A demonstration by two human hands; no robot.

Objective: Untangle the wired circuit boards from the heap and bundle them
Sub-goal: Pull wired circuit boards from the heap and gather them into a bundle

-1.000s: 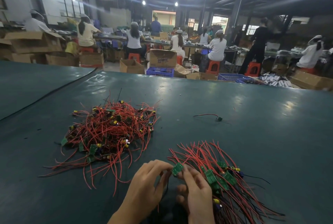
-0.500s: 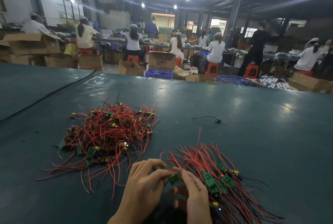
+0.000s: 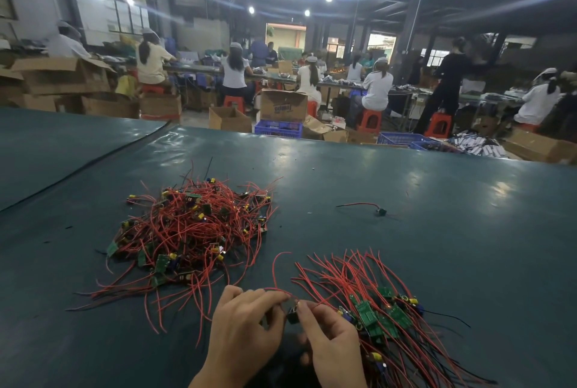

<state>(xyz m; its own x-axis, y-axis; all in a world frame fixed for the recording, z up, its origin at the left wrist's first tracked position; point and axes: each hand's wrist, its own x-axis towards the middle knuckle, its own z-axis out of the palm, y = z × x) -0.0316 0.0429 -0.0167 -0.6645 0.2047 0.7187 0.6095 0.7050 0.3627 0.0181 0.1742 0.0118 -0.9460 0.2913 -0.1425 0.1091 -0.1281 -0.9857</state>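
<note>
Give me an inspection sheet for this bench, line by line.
Surface: dark green table cover, glossy, with light glare.
Job's things: tangled heap of red-wired boards left of centre; sorted bundle fanned out at right; one wired board between the hands.
Clutter: stray wired part lying apart, beyond the bundle.
Grippers: left hand and right hand both pinch the wired board.
Cables: dark line crosses the cover at far left; cable or seam, cannot tell.
Surroundings: seated workers, cardboard boxes, blue crates, red stools.
</note>
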